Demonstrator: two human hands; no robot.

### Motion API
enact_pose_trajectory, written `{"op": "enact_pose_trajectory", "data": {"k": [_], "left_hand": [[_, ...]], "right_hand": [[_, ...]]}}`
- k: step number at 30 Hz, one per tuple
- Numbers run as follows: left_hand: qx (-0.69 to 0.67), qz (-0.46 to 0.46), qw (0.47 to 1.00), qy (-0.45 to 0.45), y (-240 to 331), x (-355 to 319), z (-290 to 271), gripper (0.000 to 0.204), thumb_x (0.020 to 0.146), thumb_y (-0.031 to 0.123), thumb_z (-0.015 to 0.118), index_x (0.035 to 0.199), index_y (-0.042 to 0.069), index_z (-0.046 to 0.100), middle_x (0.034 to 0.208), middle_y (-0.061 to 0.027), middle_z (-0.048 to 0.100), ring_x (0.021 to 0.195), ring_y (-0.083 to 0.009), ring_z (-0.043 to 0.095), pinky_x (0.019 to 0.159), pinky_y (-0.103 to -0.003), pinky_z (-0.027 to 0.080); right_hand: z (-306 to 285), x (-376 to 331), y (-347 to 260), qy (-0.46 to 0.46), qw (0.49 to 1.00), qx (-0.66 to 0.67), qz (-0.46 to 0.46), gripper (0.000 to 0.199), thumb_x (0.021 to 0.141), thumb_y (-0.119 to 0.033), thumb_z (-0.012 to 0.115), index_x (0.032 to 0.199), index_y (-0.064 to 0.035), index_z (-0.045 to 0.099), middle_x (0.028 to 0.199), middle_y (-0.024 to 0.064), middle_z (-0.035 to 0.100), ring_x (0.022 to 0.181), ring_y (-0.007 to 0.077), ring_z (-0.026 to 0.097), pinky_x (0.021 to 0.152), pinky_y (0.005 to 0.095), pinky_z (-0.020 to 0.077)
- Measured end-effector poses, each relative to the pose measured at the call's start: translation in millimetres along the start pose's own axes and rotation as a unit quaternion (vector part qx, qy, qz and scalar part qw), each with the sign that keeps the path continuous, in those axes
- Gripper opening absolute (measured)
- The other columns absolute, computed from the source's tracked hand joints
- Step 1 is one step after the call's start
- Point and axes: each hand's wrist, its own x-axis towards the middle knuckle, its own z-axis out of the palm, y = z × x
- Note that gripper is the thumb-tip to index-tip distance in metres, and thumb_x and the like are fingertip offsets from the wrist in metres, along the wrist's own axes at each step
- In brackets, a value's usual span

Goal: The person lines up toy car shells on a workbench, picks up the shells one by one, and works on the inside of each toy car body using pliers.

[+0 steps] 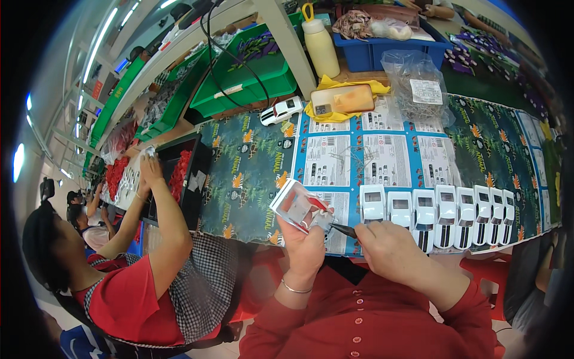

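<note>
My left hand (303,251) is closed around a white toy car body (296,203), tilted so that its hollow inside with red parts shows. In my right hand (385,248) is a slim dark tool with a narrow tip (343,230); most of it is hidden by the fingers, so its exact kind is unclear. The tool's tip meets the end of the car body beside my left fingers. To the right, a row of several white toy cars (445,215) with black stripes stands along the table's near edge.
Thin metal pins (353,161) lie on the printed sheets (385,157) covering the table. Behind them are a clear bag of pins (418,90), a phone (344,100) on yellow cloth, another white car (281,111), a bottle (321,48), a blue bin (365,54) and a co-worker (131,269) at left.
</note>
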Motion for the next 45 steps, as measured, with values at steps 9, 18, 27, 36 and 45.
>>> {"op": "enact_pose_trajectory", "data": {"k": [9, 18, 27, 36, 45], "left_hand": [[0.109, 0.039, 0.992, -0.056, -13, -5, -13, 0.065, 0.072, -0.018, 0.038, 0.133, 0.002, 0.026, 0.113, -0.0164, 0.051, 0.101, -0.0235, 0.058, 0.089, -0.036, 0.048], [0.115, 0.026, 0.991, -0.058, -13, -5, -13, 0.066, 0.072, -0.019, 0.038, 0.133, 0.002, 0.026, 0.114, -0.0160, 0.050, 0.102, -0.0228, 0.058, 0.089, -0.039, 0.050], [0.046, -0.013, 0.997, -0.058, -1, -7, -8, 0.071, 0.068, -0.019, 0.034, 0.134, 0.006, 0.027, 0.112, -0.0152, 0.049, 0.102, -0.0247, 0.057, 0.089, -0.044, 0.051], [-0.035, -0.052, 0.997, -0.051, 1, -6, -3, 0.071, 0.068, -0.018, 0.035, 0.135, 0.002, 0.025, 0.119, -0.0162, 0.048, 0.104, -0.0235, 0.056, 0.091, -0.038, 0.048], [-0.044, -0.080, 0.994, -0.060, 8, 4, -12, 0.074, 0.067, -0.015, 0.036, 0.138, 0.002, 0.026, 0.123, -0.0128, 0.047, 0.110, -0.0211, 0.054, 0.095, -0.035, 0.045]], "right_hand": [[-28, 27, 8, -0.078, 0.980, -0.126, -0.129, 0.011, 0.071, -0.011, 0.060, 0.078, -0.0030, 0.057, 0.067, 0.0082, 0.058, 0.061, 0.0219, 0.059, 0.053, 0.0322, 0.0487], [-35, 34, 7, -0.097, 0.969, -0.160, -0.161, 0.011, 0.071, -0.012, 0.060, 0.077, -0.0026, 0.058, 0.067, 0.0092, 0.060, 0.061, 0.0218, 0.061, 0.053, 0.0321, 0.0497], [-31, 26, 6, -0.069, 0.974, -0.154, -0.154, 0.009, 0.071, -0.012, 0.059, 0.075, -0.0039, 0.056, 0.066, 0.0071, 0.056, 0.061, 0.0208, 0.058, 0.053, 0.0315, 0.0473], [-32, 24, 9, -0.076, 0.969, -0.176, -0.158, 0.010, 0.072, -0.012, 0.059, 0.077, -0.0041, 0.057, 0.067, 0.0070, 0.056, 0.062, 0.0206, 0.057, 0.054, 0.0317, 0.0472], [-20, 22, 8, -0.063, 0.992, -0.048, -0.095, 0.017, 0.071, -0.011, 0.062, 0.086, -0.0049, 0.057, 0.072, 0.0093, 0.056, 0.065, 0.0267, 0.058, 0.060, 0.0369, 0.0477]]}}
